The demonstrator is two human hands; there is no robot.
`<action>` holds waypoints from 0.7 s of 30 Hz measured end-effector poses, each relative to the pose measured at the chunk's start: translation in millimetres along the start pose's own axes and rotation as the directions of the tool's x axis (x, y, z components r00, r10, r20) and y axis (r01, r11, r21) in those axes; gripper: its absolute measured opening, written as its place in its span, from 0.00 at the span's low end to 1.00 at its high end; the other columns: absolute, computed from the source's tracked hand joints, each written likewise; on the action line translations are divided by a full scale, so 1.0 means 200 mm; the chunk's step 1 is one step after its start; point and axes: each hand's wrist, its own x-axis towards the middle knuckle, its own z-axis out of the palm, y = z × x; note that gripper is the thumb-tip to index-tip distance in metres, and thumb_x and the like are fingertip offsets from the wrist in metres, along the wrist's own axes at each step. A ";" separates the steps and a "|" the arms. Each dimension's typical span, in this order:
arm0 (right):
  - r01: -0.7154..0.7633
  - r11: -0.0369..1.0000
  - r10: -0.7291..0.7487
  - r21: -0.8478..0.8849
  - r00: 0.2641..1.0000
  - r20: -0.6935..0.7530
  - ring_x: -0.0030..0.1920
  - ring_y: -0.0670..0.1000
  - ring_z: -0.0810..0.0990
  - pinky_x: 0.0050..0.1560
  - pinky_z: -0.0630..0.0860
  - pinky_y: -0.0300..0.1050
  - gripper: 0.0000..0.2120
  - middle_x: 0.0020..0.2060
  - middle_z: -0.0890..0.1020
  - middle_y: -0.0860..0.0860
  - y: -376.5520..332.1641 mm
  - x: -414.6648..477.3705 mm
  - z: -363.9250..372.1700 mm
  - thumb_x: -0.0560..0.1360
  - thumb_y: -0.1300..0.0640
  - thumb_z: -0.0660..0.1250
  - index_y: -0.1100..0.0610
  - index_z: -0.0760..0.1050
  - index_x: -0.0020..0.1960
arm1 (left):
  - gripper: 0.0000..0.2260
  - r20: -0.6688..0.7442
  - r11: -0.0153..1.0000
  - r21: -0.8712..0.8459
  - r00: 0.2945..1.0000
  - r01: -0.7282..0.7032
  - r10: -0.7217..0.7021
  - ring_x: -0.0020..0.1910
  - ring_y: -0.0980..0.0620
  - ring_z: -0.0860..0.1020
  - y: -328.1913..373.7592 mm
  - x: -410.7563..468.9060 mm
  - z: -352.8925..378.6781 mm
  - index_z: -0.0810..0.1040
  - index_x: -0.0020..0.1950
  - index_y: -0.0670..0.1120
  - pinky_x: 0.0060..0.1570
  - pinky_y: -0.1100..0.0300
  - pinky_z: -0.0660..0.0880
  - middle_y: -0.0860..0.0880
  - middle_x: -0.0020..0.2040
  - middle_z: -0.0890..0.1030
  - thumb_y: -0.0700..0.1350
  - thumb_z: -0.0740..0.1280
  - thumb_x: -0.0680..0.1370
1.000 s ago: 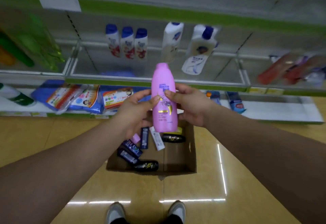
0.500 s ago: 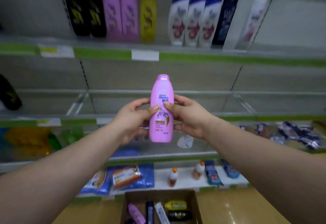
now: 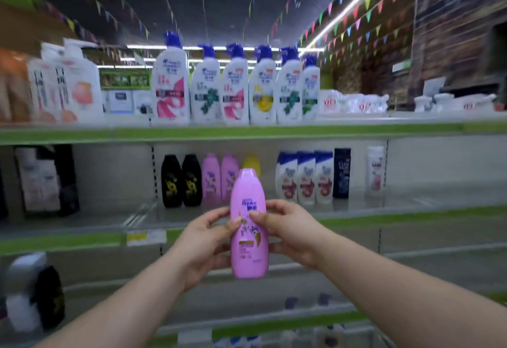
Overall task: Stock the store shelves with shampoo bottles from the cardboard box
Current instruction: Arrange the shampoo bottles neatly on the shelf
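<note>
A: What are the hands doing right now?

B: Both are holding the pink bottle upright, cap up. The left hand is gripping its left side, with the thumb pressing on the label and the fingers curling round behind. The right hand is gripping the right side the same way, thumb on the label.

A: And where is that bottle sitting?

B: It is being held in the air between the two hands, in front of the middle shelf and not touching it.

A: What is standing on that shelf?

B: A row is standing upright toward its back edge. Two black bottles are standing at the left of the row, and a pink pair is standing just beside them. A yellow bottle is peeking out behind the held one's cap. Three blue-capped bottles are touching one another to the right of that, with a dark bottle just beside them. A white bottle is standing apart, further right.

A: Higher up?

B: Six pump bottles, white with blue tops, are lining the front edge of the top shelf side by side. Blurred white bottles are standing toward its left end; I cannot tell what they are.

A: Beyond that?

B: Coloured pennants are hanging under the ceiling.
</note>
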 end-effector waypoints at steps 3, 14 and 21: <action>-0.004 0.999 0.005 -0.045 1.000 0.006 0.42 0.51 0.83 0.43 0.82 0.53 0.10 0.49 0.82 0.55 -0.02 0.07 0.00 0.74 0.61 0.70 0.60 0.75 0.54 | 0.21 -0.013 1.000 0.010 1.000 -0.015 0.015 0.41 0.45 0.84 0.01 0.07 -0.04 0.78 0.57 0.49 0.37 0.50 0.80 0.41 0.47 0.85 0.45 0.73 0.64; 0.041 0.959 -0.033 -0.280 0.999 0.033 0.44 0.48 0.80 0.38 0.79 0.43 0.12 0.44 0.80 0.49 0.00 0.52 -0.06 0.72 0.59 0.73 0.58 0.74 0.52 | 0.13 -0.256 0.998 0.006 0.964 -0.068 0.067 0.35 0.46 0.84 0.05 0.40 -0.22 0.77 0.57 0.46 0.33 0.49 0.79 0.41 0.44 0.85 0.40 0.70 0.73; 0.078 0.947 -0.067 -0.312 0.997 0.045 0.46 0.50 0.82 0.48 0.81 0.45 0.11 0.45 0.81 0.52 0.05 0.75 0.00 0.72 0.62 0.72 0.56 0.73 0.51 | 0.14 -0.244 0.997 -0.001 0.967 -0.074 0.071 0.38 0.44 0.84 0.02 0.56 -0.28 0.76 0.58 0.46 0.36 0.46 0.80 0.41 0.46 0.85 0.37 0.69 0.73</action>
